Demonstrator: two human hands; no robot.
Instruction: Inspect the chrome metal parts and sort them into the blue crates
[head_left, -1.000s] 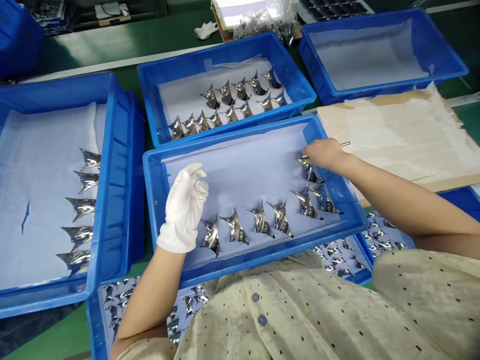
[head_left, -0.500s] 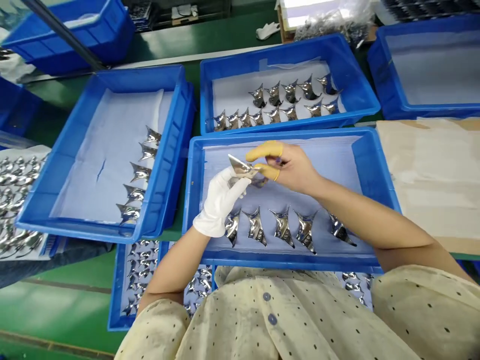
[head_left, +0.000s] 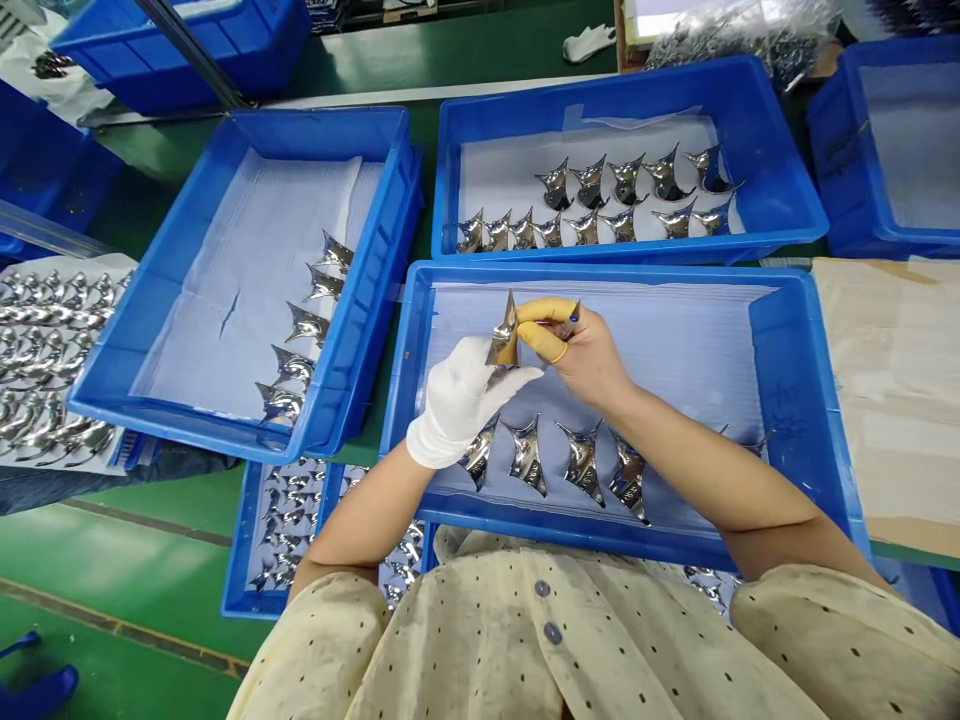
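My left hand (head_left: 454, 402), in a white glove, grips a shiny chrome metal piece (head_left: 504, 338) with pointed corners, one tip upward. My right hand (head_left: 592, 362) has yellow finger covers on the thumb and forefinger, which pinch the piece's right side. A small dark and blue item (head_left: 576, 312) shows at the right hand's curled fingers; I cannot make out what it is. Both hands are above a blue tray (head_left: 821, 400) lined with white sheets. Below them lies a row of similar chrome pieces (head_left: 582, 462), partly hidden by my right forearm.
Behind stands another blue tray (head_left: 630, 250) with two rows of chrome pieces. A left blue tray (head_left: 247, 440) holds several more along its right side. Cardboard (head_left: 885, 400) lies at right. Shiny parts (head_left: 45, 360) cover a sheet at far left; more trays sit below the front edge.
The held chrome piece has turned from slanting left to tip upward, and my right fingers have closed in on its side. The whole view has shifted slightly.
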